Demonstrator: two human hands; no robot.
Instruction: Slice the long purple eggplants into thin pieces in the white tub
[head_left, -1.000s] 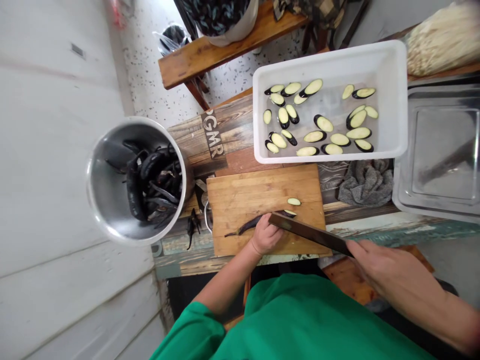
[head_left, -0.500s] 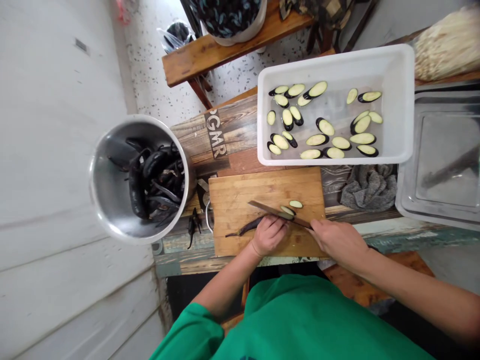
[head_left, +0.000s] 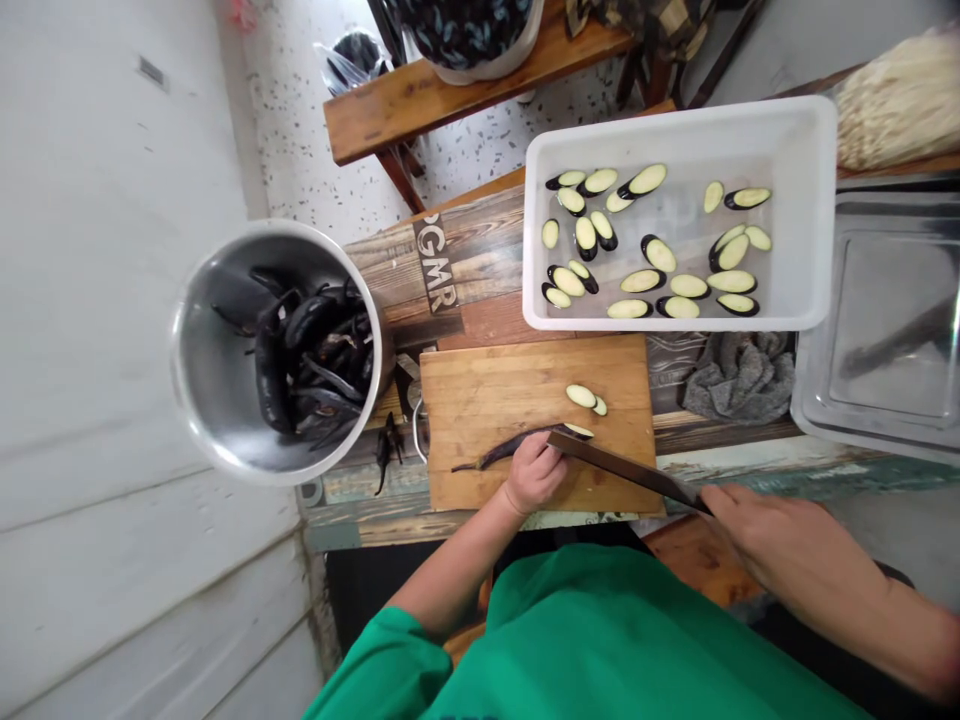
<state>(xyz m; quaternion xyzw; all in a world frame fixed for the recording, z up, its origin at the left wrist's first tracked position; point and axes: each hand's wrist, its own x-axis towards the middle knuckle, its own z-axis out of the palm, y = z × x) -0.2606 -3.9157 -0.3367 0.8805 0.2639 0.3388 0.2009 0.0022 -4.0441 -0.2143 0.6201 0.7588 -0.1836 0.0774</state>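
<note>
A long dark eggplant (head_left: 501, 449) lies on the wooden cutting board (head_left: 480, 390), its pale cut face at the right end. My left hand (head_left: 537, 474) is closed over its middle and presses it to the board. In my right hand (head_left: 757, 525) is a knife (head_left: 622, 468), gripped by the handle to the right of the board. The blade slants up to the left, its tip close to my left fingers and the cut end. Two pale slices, one being the larger eggplant slice (head_left: 580, 396), rest on the board just beyond the cut end.
Behind the board stands a white plastic tub (head_left: 680, 318) with many eggplant slices in water. A metal pot (head_left: 217, 400) of whole eggplants is at left, with dark stem ends (head_left: 386, 450) beside it. A grey cloth (head_left: 739, 378) and clear plastic container (head_left: 874, 330) lie at right.
The knife has left the eggplant and swung right and toward me with my right hand. Slices near the cut end have shifted. My left hand remains on the eggplant.
</note>
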